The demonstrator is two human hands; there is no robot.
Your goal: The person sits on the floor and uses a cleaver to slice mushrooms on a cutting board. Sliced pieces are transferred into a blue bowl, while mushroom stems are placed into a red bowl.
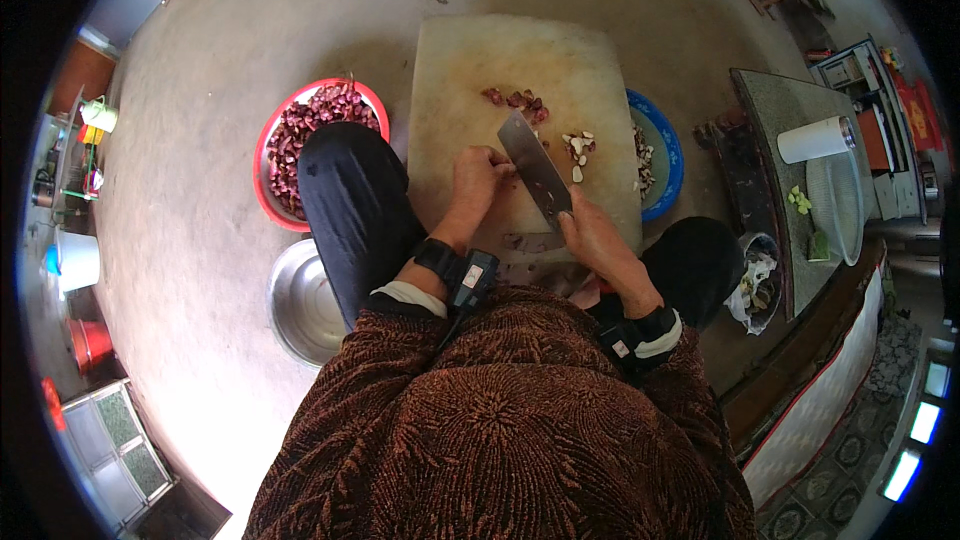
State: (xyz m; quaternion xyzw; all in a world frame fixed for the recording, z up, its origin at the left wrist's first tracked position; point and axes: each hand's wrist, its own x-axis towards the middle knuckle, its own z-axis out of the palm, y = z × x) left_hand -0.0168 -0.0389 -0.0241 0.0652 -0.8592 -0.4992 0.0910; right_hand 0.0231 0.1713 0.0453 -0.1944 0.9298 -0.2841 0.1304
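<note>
My right hand [600, 236] grips the handle of a cleaver [536, 169], its broad blade slanting up and left over a pale, worn cutting board [450, 82]. Close to the blade's left edge, my left hand [480, 176] is pinched around a small reddish piece, mostly hidden by the fingers. Beyond the blade's tip lies a loose group of red-purple bulb-like pieces [525, 101]. To the right of the blade is a small pile of cut slices [577, 154] with white insides.
A red-rimmed basin [259, 172] of red-purple pieces stands left, behind my knee. Below it sits a steel basin [300, 307]. A blue basin [670, 142] with cut slices is partly under the board's right side. Further right are a lined waste bin [757, 281] and a table [780, 112] bearing a white flask [814, 140].
</note>
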